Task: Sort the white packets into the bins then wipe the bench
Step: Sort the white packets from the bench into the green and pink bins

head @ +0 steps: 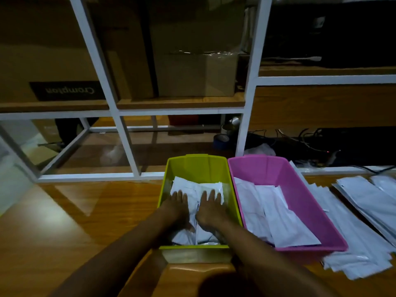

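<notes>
Now, left hand [176, 205]: flat, fingers straight, pressing on the white paper packets [210, 186] in the lime-green plastic bin [192, 166].
Right hand [211, 207]: flat too, just beside it on the same packets.
Green bin: at 6 o'clock on the brown wooden bench [96, 211].
Pink plastic bin [267, 168]: touching its 3 o'clock side, holding packets.
Loose white packets [364, 211]: spread at 3 o'clock.

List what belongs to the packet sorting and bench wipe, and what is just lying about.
Job:
green bin
pink bin
binned packets
loose packets
bench
left hand and right hand, both flat on the green bin's packets

Lying about:
blue tape roll
cardboard boxes
cables
</notes>
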Tool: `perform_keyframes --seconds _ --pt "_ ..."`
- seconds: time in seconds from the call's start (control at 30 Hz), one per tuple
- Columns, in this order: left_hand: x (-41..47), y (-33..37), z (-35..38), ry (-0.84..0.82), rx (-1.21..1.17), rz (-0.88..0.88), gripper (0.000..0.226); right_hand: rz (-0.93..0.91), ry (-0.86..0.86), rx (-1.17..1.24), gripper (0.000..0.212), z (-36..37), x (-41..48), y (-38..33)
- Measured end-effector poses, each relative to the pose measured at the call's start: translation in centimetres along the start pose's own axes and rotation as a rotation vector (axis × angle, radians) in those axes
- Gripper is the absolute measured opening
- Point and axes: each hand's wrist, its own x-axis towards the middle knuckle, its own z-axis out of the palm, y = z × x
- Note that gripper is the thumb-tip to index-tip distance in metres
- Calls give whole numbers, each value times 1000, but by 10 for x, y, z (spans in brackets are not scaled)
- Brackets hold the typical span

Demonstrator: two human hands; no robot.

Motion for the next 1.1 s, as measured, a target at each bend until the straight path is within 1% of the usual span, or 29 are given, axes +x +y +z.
perform_keyframes --seconds 0.07,0.17,0.23,0.3,0.4,0.47,0.53,0.63,0.67,0.73,0.77,0.83,0.93,1.0,1.1 --pt "6 2 13 -16 -23 0 125 -91 -94 -87 85 -4 5 6" --pt "12 4 20 -40 -66 -14 126 -105 -234 -161 90 0 11 18" --pt "15 7 20 -56 -97 -28 121 -101 -260 -191 90 6 14 21" --pt "15 10 18 -54 -130 -57 110 -100 -270 -183 90 10 18 21" --pt "14 10 16 -74 -168 -80 103 -105 -277 -156 91 8 21 22" --pt "16 7 14 -85 -203 -79 106 -110 -276 -158 90 3 20 23" --pt "17 6 9 -93 -244 -74 109 -112 -258 -135 85 -1 22 23" --pt "4 6 -12 -141 -332 -86 113 -119 -142 -87 69 -10 19 25" --pt "-5 4 -25 -125 -411 -119 108 -130 -89 -70 66 -15 16 25" --pt "-24 -1 -50 -4 -516 -131 78 -183 -9 -36 63 -34 4 22" --pt "-33 -3 -62 89 -509 -118 67 -189 24 1 63 -45 -4 20" --pt "-55 2 -82 220 -540 -106 64 -230 130 95 61 -66 -23 22" --pt "-92 34 -97 478 -629 -75 63 -303 410 231 54 -83 -63 42" --pt "-113 68 -100 683 -706 -46 59 -314 561 306 51 -88 -97 65" --pt "-136 132 -100 852 -838 -16 54 -316 735 339 49 -92 -153 108"
